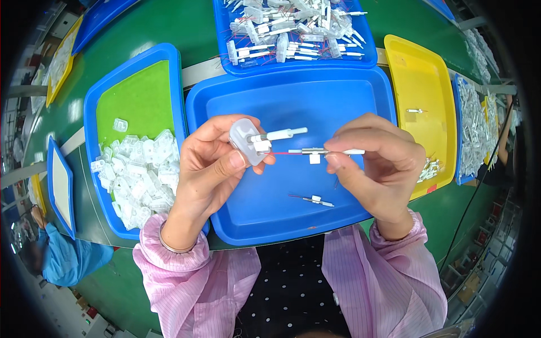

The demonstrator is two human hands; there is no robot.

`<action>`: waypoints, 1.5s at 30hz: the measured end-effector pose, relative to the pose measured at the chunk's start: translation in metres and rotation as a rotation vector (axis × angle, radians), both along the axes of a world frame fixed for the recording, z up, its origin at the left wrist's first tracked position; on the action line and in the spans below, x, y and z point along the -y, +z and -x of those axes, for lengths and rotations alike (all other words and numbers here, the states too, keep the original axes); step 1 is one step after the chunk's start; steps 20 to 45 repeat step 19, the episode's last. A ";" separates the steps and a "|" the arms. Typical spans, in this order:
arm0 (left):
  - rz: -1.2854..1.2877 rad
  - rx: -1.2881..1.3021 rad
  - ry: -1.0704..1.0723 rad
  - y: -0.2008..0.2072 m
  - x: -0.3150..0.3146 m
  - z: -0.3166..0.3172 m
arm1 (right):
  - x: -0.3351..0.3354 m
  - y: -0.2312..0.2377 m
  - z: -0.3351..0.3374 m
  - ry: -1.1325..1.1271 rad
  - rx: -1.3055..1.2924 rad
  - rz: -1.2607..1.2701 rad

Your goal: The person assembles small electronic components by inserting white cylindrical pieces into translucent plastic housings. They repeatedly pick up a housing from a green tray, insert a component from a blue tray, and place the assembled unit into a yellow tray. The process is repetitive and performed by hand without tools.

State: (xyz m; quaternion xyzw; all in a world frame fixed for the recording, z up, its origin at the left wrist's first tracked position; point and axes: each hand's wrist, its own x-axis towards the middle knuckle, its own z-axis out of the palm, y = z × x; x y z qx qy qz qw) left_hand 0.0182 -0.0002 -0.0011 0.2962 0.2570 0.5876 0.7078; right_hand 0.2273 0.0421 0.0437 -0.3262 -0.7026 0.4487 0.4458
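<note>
Above a blue tray (282, 219), my left hand (211, 163) is closed on a translucent white plastic housing (241, 143). A white and metal stem (279, 134) sticks out of the housing toward the right. Between thumb and fingers my right hand (377, 163) pinches a thin metal-and-white rod (311, 151) with a small white tab hanging below it. A red wire (279, 154) runs from the rod's left end to the housing; whether it enters the housing is hidden. On the tray floor lies another thin rod (318, 201) with a white tab and a wire.
On the left, a blue tray with a green base (135, 84) holds many translucent housings (138, 174). Behind, another blue tray (293, 69) is heaped with assembled pieces (298, 28). At right a yellow tray (420, 73) holds small rods (429, 169). A person in a blue sleeve (76, 256) is at far left.
</note>
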 end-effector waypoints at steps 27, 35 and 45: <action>-0.056 -0.135 -0.001 0.002 0.001 -0.001 | 0.016 0.010 0.003 0.086 0.294 -0.529; -0.056 -0.135 -0.001 0.002 0.001 -0.001 | 0.016 0.010 0.003 0.086 0.294 -0.529; -0.056 -0.135 -0.001 0.002 0.001 -0.001 | 0.016 0.010 0.003 0.086 0.294 -0.529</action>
